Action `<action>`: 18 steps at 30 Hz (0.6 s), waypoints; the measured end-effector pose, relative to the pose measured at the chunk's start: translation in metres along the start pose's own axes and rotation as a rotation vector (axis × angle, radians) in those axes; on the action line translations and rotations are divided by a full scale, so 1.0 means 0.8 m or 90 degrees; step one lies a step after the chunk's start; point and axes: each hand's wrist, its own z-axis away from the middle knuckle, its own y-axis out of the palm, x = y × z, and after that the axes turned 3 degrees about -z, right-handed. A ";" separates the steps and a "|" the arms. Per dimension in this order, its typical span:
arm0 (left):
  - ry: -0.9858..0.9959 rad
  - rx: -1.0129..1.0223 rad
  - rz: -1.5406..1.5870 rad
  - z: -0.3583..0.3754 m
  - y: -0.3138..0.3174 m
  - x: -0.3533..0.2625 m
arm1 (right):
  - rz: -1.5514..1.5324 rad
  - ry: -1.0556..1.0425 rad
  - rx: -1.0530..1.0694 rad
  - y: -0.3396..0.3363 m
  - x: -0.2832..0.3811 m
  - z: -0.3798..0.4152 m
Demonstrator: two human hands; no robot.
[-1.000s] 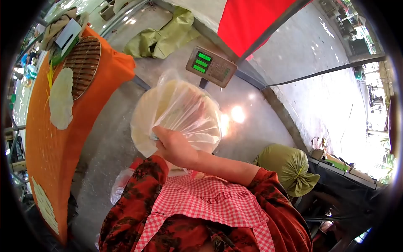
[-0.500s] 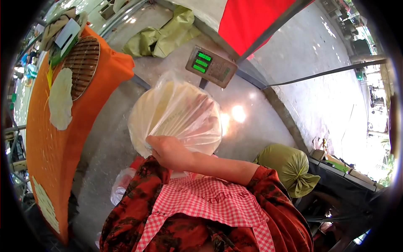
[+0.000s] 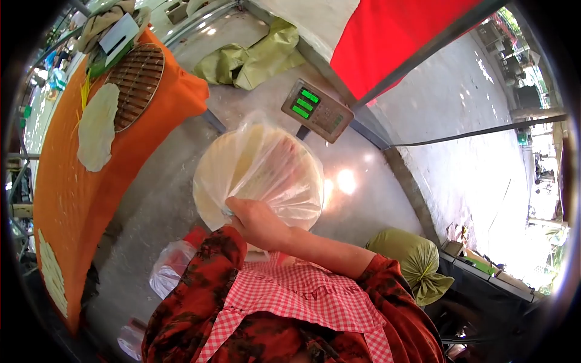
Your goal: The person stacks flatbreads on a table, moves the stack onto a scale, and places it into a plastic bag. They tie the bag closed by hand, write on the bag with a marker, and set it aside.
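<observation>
A clear plastic bag [image 3: 260, 175] holds pale, round, flat sheets. My right hand [image 3: 257, 222] is closed on the gathered neck of the bag, at its near left edge. My left sleeve [image 3: 209, 257] ends under the near side of the bag, and the hand beyond it is hidden; a blurred reddish patch shows through the plastic at the bag's right part, too unclear to tell its grip. Just beyond the bag stands a scale display [image 3: 318, 111] with green lit digits.
At left, an orange cloth-covered surface [image 3: 115, 157] bears a round woven rack [image 3: 140, 88] and a pale sheet [image 3: 98, 128]. A tied green sack [image 3: 408, 257] lies at right, green sacking [image 3: 257, 57] behind. Plastic-wrapped items [image 3: 172, 266] lie at lower left.
The view has shifted, so the rack, scale display and green sacking appear further right and lower. The bag tilts a little differently; my right hand keeps its hold on the neck.
</observation>
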 end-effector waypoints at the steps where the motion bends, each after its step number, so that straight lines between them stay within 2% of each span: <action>1: 0.000 -0.004 -0.002 -0.001 -0.001 0.001 | 0.004 -0.001 0.003 0.002 -0.003 0.001; 11: -0.014 -0.030 -0.023 -0.013 0.003 0.008 | 0.013 0.038 0.033 0.000 0.002 0.011; 17: -0.017 -0.031 -0.039 0.005 0.014 0.007 | -0.006 -0.008 0.029 0.004 0.005 0.013; 18: -0.019 -0.026 -0.043 0.012 0.017 0.005 | 0.014 -0.038 -0.019 0.011 -0.004 0.015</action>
